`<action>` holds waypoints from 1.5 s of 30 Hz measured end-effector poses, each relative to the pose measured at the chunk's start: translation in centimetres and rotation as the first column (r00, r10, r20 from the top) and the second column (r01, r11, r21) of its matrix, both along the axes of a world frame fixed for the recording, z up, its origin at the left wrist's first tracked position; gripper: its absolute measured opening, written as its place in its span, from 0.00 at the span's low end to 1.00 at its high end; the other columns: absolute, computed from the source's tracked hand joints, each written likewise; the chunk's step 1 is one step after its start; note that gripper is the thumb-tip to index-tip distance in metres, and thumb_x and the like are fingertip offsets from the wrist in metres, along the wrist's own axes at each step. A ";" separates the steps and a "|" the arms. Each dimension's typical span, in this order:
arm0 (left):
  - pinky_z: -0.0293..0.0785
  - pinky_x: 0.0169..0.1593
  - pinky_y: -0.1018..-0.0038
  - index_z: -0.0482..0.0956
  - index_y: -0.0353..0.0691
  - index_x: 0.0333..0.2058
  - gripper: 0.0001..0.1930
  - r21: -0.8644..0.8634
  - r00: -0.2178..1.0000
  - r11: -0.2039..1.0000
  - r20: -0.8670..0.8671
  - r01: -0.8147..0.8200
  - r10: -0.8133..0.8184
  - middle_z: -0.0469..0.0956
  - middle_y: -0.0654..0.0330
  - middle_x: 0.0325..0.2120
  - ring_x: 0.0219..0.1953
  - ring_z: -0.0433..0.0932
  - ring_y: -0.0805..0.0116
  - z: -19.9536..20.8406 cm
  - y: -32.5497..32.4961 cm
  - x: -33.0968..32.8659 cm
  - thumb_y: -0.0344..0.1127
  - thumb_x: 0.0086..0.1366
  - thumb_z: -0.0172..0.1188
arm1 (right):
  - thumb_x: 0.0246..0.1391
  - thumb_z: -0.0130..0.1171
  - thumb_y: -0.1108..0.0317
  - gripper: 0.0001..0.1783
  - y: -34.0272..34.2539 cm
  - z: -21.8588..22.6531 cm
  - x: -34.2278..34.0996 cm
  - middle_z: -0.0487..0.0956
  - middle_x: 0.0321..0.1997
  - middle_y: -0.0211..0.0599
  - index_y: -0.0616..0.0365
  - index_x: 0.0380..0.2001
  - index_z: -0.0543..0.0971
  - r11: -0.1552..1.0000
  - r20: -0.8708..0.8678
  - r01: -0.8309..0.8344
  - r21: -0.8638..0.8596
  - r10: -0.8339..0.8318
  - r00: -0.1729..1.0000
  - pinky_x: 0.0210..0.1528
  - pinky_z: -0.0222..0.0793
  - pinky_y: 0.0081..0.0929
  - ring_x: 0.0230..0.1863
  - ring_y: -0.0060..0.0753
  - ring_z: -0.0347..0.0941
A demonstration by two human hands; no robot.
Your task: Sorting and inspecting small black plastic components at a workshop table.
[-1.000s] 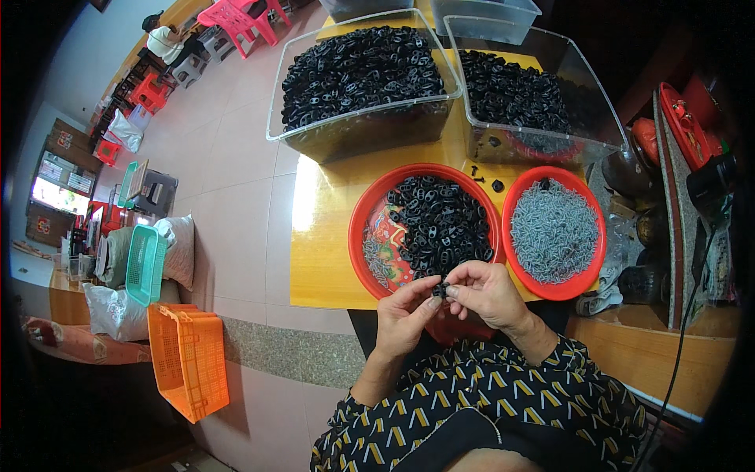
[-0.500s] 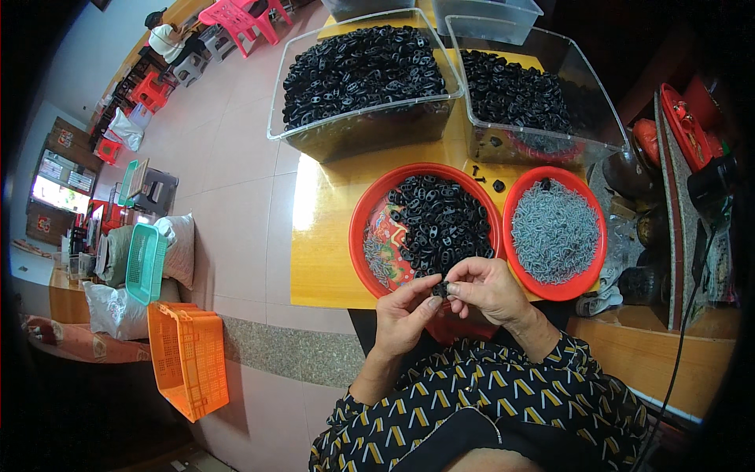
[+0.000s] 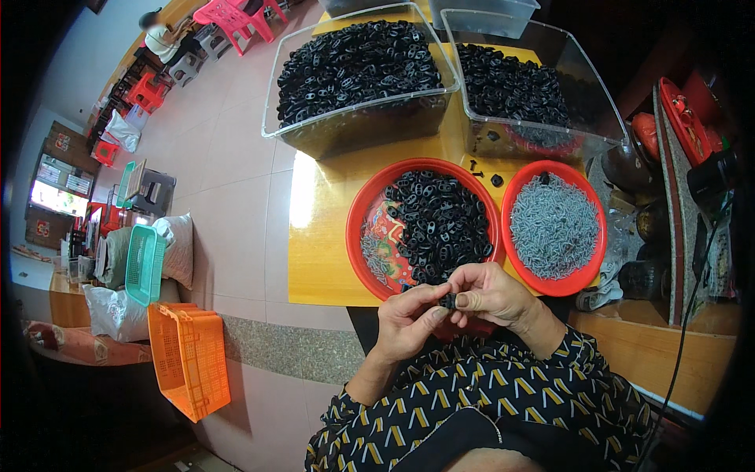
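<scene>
Between the fingertips of my left hand (image 3: pixel 410 321) and my right hand (image 3: pixel 497 297) is a small black plastic part (image 3: pixel 448 300). Both hands pinch it just in front of the near rim of a red basin (image 3: pixel 358 267). Fingers cover most of the part, so its shape and any screw in it are hard to make out. Many black plastic pieces with two holes (image 3: pixel 444 216) fill the right side of that basin; a few silver screws (image 3: pixel 377 256) lie at its left. A second red basin (image 3: pixel 599 236), right of it, holds a heap of silver screws (image 3: pixel 554 224).
Two clear plastic bins (image 3: pixel 377 114) (image 3: pixel 543 126) of black pieces stand at the back of the yellow table (image 3: pixel 314 236). Loose black bits (image 3: pixel 496 180) lie between the basins. An orange crate (image 3: pixel 193 362) and a green basket (image 3: pixel 144 267) are at left. Far off, a person (image 3: pixel 161 39) sits.
Both hands, still pinching the black part together, have shifted slightly down toward me. The view has tilted a little.
</scene>
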State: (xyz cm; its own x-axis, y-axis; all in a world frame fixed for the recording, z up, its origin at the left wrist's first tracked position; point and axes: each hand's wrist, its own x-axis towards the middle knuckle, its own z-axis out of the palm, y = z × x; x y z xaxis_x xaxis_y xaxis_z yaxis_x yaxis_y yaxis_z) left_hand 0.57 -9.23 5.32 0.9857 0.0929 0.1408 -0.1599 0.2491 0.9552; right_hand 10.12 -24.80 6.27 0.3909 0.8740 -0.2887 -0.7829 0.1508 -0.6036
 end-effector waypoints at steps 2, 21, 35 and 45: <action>0.66 0.29 0.84 0.71 0.30 0.45 0.16 -0.012 1.000 1.000 0.002 0.003 -0.003 0.73 0.58 0.29 0.25 0.70 0.77 0.1 -0.1 -0.1 0.22 0.55 0.55 | 0.48 0.57 0.73 0.09 0.0 0.1 0.2 0.75 0.26 0.35 0.64 0.32 0.71 0.999 -0.023 -0.043 -0.012 0.043 0.999 0.28 0.74 0.18 0.26 0.25 0.75; 0.69 0.34 0.81 0.70 0.29 0.44 0.15 -0.010 0.997 0.997 0.014 0.071 -0.071 0.74 0.56 0.32 0.31 0.72 0.74 -0.8 -0.3 0.4 0.21 0.56 0.53 | 0.49 0.55 0.73 0.09 -0.6 -0.3 0.9 0.75 0.27 0.39 0.66 0.34 0.71 0.992 0.009 -0.108 -0.066 0.108 0.994 0.29 0.75 0.19 0.26 0.27 0.75; 0.71 0.41 0.78 0.68 0.29 0.46 0.17 -0.243 0.992 0.969 -0.128 -0.042 0.011 0.75 0.54 0.37 0.38 0.74 0.71 -2.1 -0.5 0.0 0.23 0.57 0.54 | 0.52 0.51 0.73 0.07 -0.1 -1.1 0.1 0.74 0.31 0.40 0.63 0.35 0.68 1.000 -0.073 0.021 0.008 -0.020 0.997 0.33 0.74 0.22 0.31 0.29 0.75; 0.71 0.39 0.79 0.68 0.29 0.46 0.17 -0.072 0.993 0.995 -0.097 -0.072 0.065 0.75 0.58 0.35 0.35 0.74 0.74 -1.7 -0.9 0.2 0.22 0.57 0.54 | 0.52 0.51 0.72 0.08 -0.1 -0.3 0.2 0.74 0.28 0.37 0.66 0.34 0.70 0.988 0.159 0.061 -0.142 -0.038 0.987 0.28 0.73 0.17 0.27 0.25 0.74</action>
